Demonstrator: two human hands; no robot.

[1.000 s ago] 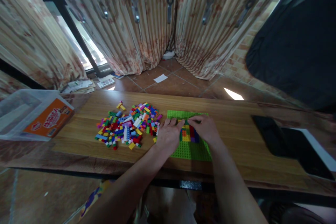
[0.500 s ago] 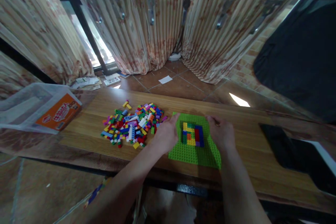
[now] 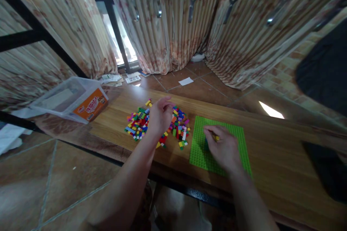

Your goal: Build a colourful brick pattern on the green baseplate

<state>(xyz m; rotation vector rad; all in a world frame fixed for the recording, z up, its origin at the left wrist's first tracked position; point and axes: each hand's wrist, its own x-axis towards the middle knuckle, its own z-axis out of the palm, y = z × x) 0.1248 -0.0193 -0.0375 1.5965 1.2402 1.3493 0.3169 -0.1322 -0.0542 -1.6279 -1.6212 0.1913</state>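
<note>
My left hand is raised over the pile of loose toy bricks, its fingers loosely bent and the thumb apart, with nothing seen in it. The hand hides the middle of the pile. Over the green studded baseplate my right hand is closed on the multicoloured block of joined bricks. Only a bit of yellow shows between the fingers and a dark blue-green edge at their left; the rest of the block is covered. Whether the block is pressed onto the plate cannot be seen.
A clear plastic bin with an orange label stands at the left end of the wooden table. A dark flat object lies at the right. Papers are on the tiled floor beyond, before striped curtains.
My left hand has left the baseplate's left edge and lifted over the brick pile. My right hand has moved from the plate's right edge onto the brick block. The view has turned left.
</note>
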